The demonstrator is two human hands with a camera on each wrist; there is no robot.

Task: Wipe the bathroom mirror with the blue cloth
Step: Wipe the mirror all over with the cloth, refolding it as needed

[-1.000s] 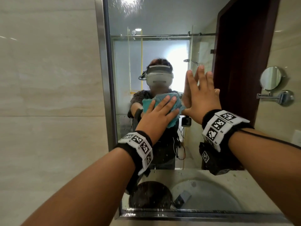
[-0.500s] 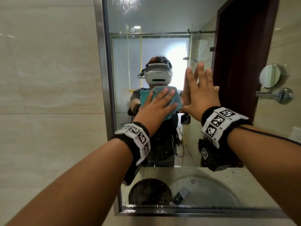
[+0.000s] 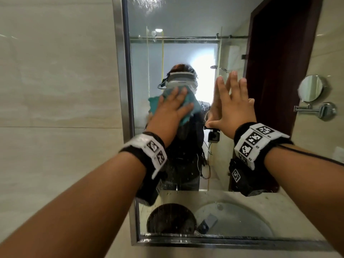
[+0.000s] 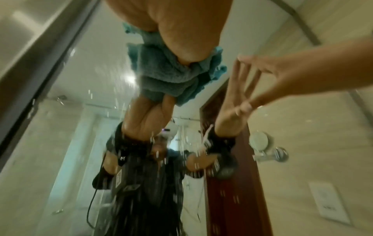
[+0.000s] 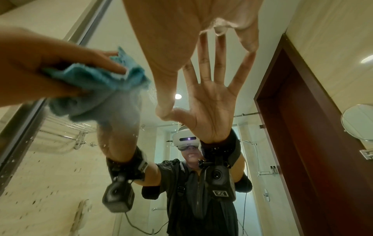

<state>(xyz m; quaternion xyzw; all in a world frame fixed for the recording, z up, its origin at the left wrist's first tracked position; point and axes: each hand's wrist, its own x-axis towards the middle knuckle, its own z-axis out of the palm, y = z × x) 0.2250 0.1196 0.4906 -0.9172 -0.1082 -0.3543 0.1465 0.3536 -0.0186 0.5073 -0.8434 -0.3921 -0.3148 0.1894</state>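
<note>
The bathroom mirror hangs in a steel frame straight ahead, with water drops on its lower glass. My left hand presses the crumpled blue cloth flat against the glass with straight, spread fingers, over my reflected headset. In the left wrist view the cloth bunches under the palm. My right hand lies flat on the glass just right of the cloth, fingers up and holding nothing. The right wrist view shows that palm meeting its reflection, with the cloth to its left.
Beige tiled wall borders the mirror on the left. A round magnifying mirror on a chrome arm sticks out from the right wall. The glass reflects a dark door and, at the bottom, a washbasin.
My left hand has slid the cloth up and slightly left over the glass. The right hand stays flat on the mirror in about the same place.
</note>
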